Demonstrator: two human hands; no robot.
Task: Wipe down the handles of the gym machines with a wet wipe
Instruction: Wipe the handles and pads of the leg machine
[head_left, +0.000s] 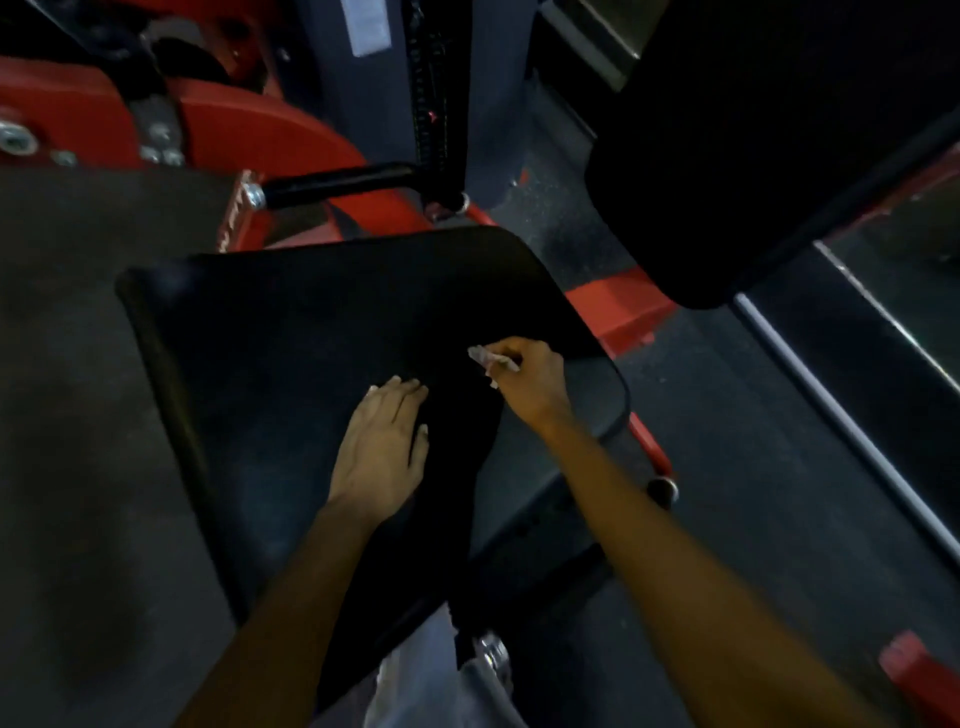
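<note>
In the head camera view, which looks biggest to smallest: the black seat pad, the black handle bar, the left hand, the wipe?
1. Black seat pad.
2. and 3. Black handle bar and left hand: similar; the hand is nearer, so unsure.
4. Wipe, pinched in the right hand.

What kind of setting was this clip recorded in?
Most likely a gym: a black padded seat on a red machine frame, a black handle bar, and dark rubber flooring.
</note>
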